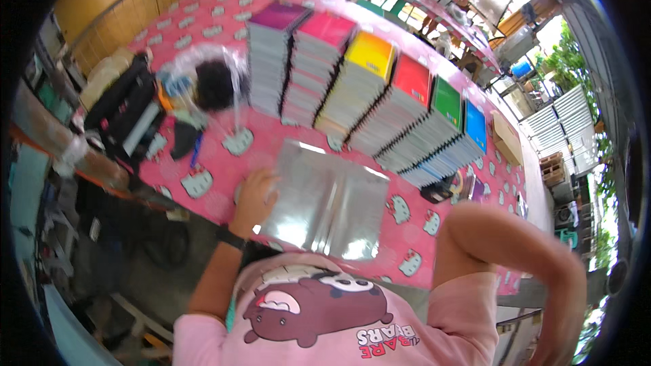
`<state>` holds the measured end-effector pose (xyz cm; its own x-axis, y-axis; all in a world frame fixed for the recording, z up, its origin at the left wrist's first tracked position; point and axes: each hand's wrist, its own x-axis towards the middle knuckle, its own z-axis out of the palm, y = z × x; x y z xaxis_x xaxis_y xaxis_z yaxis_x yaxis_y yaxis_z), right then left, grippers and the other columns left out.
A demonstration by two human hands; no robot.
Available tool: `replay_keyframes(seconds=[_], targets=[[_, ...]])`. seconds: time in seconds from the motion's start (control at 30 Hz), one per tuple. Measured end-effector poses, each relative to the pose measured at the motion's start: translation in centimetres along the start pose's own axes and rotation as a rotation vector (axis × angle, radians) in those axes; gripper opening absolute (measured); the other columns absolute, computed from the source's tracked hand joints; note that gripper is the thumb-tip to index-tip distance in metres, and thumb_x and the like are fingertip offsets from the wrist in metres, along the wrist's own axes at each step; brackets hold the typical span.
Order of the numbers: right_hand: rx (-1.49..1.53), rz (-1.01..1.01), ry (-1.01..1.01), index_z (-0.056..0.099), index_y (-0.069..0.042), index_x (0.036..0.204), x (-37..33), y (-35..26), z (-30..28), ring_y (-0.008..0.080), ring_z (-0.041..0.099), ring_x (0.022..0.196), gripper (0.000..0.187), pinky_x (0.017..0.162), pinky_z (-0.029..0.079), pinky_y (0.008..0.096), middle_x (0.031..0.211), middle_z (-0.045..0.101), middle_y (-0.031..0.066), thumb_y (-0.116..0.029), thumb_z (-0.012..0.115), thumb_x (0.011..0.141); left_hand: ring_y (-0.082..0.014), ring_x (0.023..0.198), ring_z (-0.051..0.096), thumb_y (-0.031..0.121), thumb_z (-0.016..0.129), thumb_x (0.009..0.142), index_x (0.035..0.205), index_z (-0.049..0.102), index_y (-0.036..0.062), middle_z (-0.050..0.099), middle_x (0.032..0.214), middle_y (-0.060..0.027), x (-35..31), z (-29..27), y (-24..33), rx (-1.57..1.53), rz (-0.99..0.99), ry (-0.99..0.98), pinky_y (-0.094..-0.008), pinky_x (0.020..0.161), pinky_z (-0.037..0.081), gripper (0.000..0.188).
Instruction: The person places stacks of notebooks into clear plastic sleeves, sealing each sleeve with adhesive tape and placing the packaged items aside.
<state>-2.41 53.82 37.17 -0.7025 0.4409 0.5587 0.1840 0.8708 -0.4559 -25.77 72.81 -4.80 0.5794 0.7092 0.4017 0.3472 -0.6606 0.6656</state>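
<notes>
In the head view, the left hand (255,201) lies at the near-left side of the clear plastic covers (332,200), its thumb apart from its fingers, seemingly to keep the slippery film flat; whether it pinches the edge I cannot tell. The covers lie directly before the person on the pink counter (215,202), probably for easy reach. Behind them, spiral-bound books (412,81) stand in piles by cover colour, likely to keep the kinds apart.

The right hand is cut off below the frame, so its state is unknown. Glare hides how many covers overlap, and crumpled plastic (237,68) blurs a dark item (215,85).
</notes>
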Motion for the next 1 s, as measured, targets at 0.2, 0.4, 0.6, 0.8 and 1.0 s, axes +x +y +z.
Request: replay_keyframes(seconds=[0.2, 0.4, 0.6, 0.8, 1.0], targets=[[-0.377, 0.556, 0.345, 0.062, -0.004, 0.102, 5.4, 29.8, 5.7, 0.0247, 0.061, 0.092, 0.028, 0.081, 0.047, 0.0350, 0.096, 0.064, 0.0098, -0.021, 0.063, 0.079, -0.0328, 0.104, 0.050, 0.007, 0.061, 0.075, 0.103, 0.059, 0.0026, 0.057, 0.108, -0.0150, 3.6, -5.2, -0.1, -0.141, 0.097, 0.141, -0.0403, 0.092, 0.038, 0.029], [-1.100, 0.654, 0.144, 0.046, -0.013, 0.124, 11.7, 40.9, 11.1, 0.0310, 0.042, 0.115, 0.053, 0.090, 0.039, 0.0456, 0.124, 0.045, 0.0163, -0.030, 0.061, 0.077, -0.0320, 0.104, 0.052, 0.005, 0.060, 0.077, 0.102, 0.060, 0.0024, 0.058, 0.109, -0.0146, 8.1, -8.8, 0.2, -0.159, 0.136, 0.284, -0.0409, 0.093, 0.038, 0.025], [-1.131, 0.824, -0.131, 0.062, -0.026, 0.108, 12.7, 42.6, 10.9, 0.0297, 0.048, 0.103, 0.027, 0.077, 0.044, 0.0421, 0.106, 0.051, 0.0109, -0.026, 0.050, 0.084, -0.0300, 0.103, 0.052, 0.006, 0.060, 0.077, 0.101, 0.060, 0.0026, 0.058, 0.110, -0.0133, 9.8, -9.4, -0.2, -0.226, 0.105, 0.234, -0.0393, 0.092, 0.038, 0.024], [-1.064, 0.843, -0.172, 0.058, -0.030, 0.113, 14.3, 42.5, 11.1, 0.0332, 0.048, 0.108, 0.030, 0.073, 0.048, 0.0448, 0.118, 0.048, 0.0140, -0.029, 0.054, 0.084, -0.0228, 0.101, 0.052, 0.006, 0.061, 0.076, 0.107, 0.057, 0.0017, 0.056, 0.113, -0.0107, 11.4, -10.5, -1.6, -0.344, 0.111, 0.333, -0.0328, 0.087, 0.039, 0.031], [-0.988, 0.811, -0.012, 0.063, -0.026, 0.106, 12.7, 43.3, 10.0, 0.0312, 0.051, 0.103, 0.031, 0.072, 0.049, 0.0441, 0.108, 0.054, 0.0134, -0.033, 0.063, 0.076, -0.0187, 0.109, 0.046, 0.005, 0.059, 0.078, 0.116, 0.050, -0.0001, 0.050, 0.121, -0.0095, 14.0, -13.9, 0.7, -0.417, 0.064, 0.488, -0.0310, 0.092, 0.035, 0.039]])
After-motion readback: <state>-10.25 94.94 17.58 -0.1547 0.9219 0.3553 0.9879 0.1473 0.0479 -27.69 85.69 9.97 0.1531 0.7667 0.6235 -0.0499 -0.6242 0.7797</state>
